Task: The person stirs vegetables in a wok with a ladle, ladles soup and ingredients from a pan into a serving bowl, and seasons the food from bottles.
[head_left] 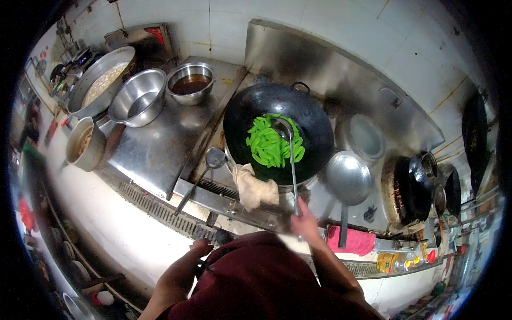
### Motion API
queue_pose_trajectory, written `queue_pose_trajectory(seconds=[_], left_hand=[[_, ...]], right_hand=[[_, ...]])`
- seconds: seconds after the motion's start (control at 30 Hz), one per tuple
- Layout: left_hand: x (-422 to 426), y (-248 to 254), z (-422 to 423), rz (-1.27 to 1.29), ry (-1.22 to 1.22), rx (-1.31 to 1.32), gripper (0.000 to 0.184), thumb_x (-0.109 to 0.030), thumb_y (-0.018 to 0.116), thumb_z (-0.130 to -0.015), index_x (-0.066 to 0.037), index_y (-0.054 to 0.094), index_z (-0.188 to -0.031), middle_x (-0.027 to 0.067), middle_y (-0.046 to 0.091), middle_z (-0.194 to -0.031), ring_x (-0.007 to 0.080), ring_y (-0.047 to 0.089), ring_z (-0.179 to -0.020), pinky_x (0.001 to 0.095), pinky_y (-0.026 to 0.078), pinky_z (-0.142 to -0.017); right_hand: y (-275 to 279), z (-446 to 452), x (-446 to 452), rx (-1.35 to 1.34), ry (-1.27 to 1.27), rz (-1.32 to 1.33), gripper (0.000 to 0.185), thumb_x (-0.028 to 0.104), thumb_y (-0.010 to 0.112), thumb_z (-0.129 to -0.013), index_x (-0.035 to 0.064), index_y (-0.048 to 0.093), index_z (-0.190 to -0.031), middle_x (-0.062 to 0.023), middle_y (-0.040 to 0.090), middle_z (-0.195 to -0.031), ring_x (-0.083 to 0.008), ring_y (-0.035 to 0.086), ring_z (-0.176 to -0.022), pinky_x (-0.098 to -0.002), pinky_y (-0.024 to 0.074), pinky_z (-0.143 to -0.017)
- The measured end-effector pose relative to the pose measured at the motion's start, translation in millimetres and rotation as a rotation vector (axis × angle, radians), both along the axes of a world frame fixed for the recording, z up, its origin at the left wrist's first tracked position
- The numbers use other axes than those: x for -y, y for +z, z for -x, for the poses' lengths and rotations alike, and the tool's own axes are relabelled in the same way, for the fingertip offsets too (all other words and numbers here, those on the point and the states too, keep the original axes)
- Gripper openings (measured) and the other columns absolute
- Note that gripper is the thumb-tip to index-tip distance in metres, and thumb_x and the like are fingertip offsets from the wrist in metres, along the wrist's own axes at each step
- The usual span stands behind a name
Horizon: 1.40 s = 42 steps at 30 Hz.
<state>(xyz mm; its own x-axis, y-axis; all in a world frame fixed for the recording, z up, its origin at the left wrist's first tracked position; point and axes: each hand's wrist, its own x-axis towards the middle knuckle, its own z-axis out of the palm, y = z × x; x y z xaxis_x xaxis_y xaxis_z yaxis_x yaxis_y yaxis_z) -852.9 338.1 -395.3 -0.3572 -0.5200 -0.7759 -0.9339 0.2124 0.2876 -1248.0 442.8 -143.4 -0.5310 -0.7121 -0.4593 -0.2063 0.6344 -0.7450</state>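
My right hand point(305, 222) is closed round the handle of a long metal ladle point(293, 160). The ladle's bowl rests among bright green pea pods point(269, 143) in a large black wok point(242, 106). A beige cloth point(252, 188) is draped over the wok's near rim, left of the ladle handle. My left hand point(201, 247) is low in front of the stove, beside my dark red clothing. Its fingers look curled, but what they hold, if anything, is hidden. A smaller ladle point(214, 158) lies left of the cloth.
To the left stand a bowl of dark liquid point(191, 84), a steel basin point(140, 98), a large pan point(101, 80) and a pot point(85, 143). A round strainer point(348, 177), a pink cloth point(352, 240) and a blackened pan point(408, 186) are on the right. A metal backsplash point(341, 69) rises behind the wok.
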Motion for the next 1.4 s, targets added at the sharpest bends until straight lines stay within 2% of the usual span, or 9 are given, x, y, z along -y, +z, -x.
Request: queue_pose_trajectory(seconds=[0.13, 0.2, 0.33, 0.5, 0.73, 0.83, 0.97, 1.23, 1.4], left_hand=[[-1, -4, -4, -0.005, 0.042, -0.043, 0.050, -0.043, 0.057, -0.082, -0.011, 0.058, -0.120, 0.0181, 0.059, -0.118, 0.0352, 0.056, -0.110, 0.0434, 0.045, -0.093], [0, -9, -5, -0.006, 0.025, -0.043, 0.048, -0.042, 0.056, -0.082, -0.011, 0.058, -0.119, 0.0183, 0.059, -0.117, 0.0351, 0.056, -0.109, 0.0433, 0.045, -0.092], [-1, 4, -6, 0.005, 0.034, 0.000, 0.047, -0.042, 0.055, -0.083, -0.010, 0.059, -0.116, 0.0183, 0.060, -0.116, 0.0356, 0.056, -0.109, 0.0437, 0.045, -0.092], [-4, 20, -9, -0.021, 0.176, -0.066, 0.045, -0.041, 0.056, -0.082, -0.008, 0.061, -0.112, 0.0190, 0.061, -0.113, 0.0365, 0.057, -0.107, 0.0437, 0.046, -0.091], [-8, 25, -4, -0.018, 0.140, -0.072, 0.043, -0.038, 0.054, -0.082, -0.007, 0.061, -0.111, 0.0197, 0.062, -0.111, 0.0361, 0.058, -0.105, 0.0435, 0.047, -0.090], [-8, 19, -4, -0.034, 0.165, -0.061, 0.042, -0.038, 0.053, -0.082, -0.007, 0.062, -0.110, 0.0197, 0.061, -0.112, 0.0361, 0.058, -0.105, 0.0434, 0.047, -0.090], [-10, 22, -5, 0.014, 0.170, -0.061, 0.042, -0.038, 0.052, -0.082, -0.007, 0.063, -0.107, 0.0208, 0.062, -0.110, 0.0364, 0.059, -0.103, 0.0436, 0.048, -0.088], [-11, 0, -17, -0.024, 0.137, -0.026, 0.041, -0.037, 0.057, -0.079, -0.006, 0.063, -0.106, 0.0205, 0.063, -0.108, 0.0359, 0.060, -0.100, 0.0423, 0.048, -0.087], [-3, 10, -10, -0.094, 0.125, -0.051, 0.045, -0.042, 0.058, -0.080, -0.006, 0.062, -0.108, 0.0189, 0.062, -0.110, 0.0366, 0.059, -0.102, 0.0440, 0.048, -0.087]], right_hand=[[-33, 8, -5, -0.121, 0.042, 0.065, 0.067, 0.013, 0.058, -0.078, 0.0091, 0.033, -0.140, -0.0241, 0.060, -0.109, -0.0376, 0.061, -0.092, -0.0383, 0.0487, -0.081], [-51, 17, -11, -0.466, 0.113, 0.291, 0.066, 0.009, 0.055, -0.081, 0.0139, 0.032, -0.143, -0.0126, 0.064, -0.081, -0.0159, 0.057, -0.052, -0.0325, 0.0494, -0.051], [-31, 49, 5, -0.718, 0.163, 0.363, 0.066, 0.012, 0.058, -0.078, 0.0079, 0.034, -0.139, -0.0251, 0.063, -0.095, -0.0372, 0.063, -0.076, -0.0416, 0.0502, -0.070], [8, 72, 35, -0.491, 0.061, 0.112, 0.067, 0.009, 0.058, -0.077, 0.0079, 0.033, -0.140, -0.0219, 0.063, -0.081, -0.0279, 0.061, -0.060, -0.0391, 0.0497, -0.059], [-2, 82, 53, 0.493, -0.180, 0.228, 0.055, 0.010, 0.058, -0.079, 0.0072, 0.045, -0.132, -0.0086, 0.058, -0.082, -0.0181, 0.054, -0.056, -0.0322, 0.0483, -0.048], [-7, 91, 48, 1.861, -0.173, 0.454, 0.042, 0.014, 0.044, -0.090, 0.0086, 0.044, -0.131, -0.0046, 0.049, -0.075, -0.0110, 0.046, -0.050, -0.0254, 0.0423, -0.043], [21, 69, 28, 1.949, -0.190, 0.573, 0.043, 0.011, 0.042, -0.089, 0.0007, 0.041, -0.131, -0.0060, 0.049, -0.079, -0.0116, 0.049, -0.056, -0.0256, 0.0439, -0.047], [77, 74, -13, 1.451, -0.273, 0.522, 0.048, 0.004, 0.045, -0.086, 0.0171, 0.045, -0.132, -0.0117, 0.051, -0.074, -0.0152, 0.048, -0.046, -0.0267, 0.0416, -0.039], [90, 70, -19, 0.759, -0.056, 0.511, 0.054, 0.006, 0.050, -0.082, 0.0061, 0.040, -0.135, -0.0126, 0.057, -0.079, -0.0148, 0.047, -0.042, -0.0269, 0.0421, -0.038]])
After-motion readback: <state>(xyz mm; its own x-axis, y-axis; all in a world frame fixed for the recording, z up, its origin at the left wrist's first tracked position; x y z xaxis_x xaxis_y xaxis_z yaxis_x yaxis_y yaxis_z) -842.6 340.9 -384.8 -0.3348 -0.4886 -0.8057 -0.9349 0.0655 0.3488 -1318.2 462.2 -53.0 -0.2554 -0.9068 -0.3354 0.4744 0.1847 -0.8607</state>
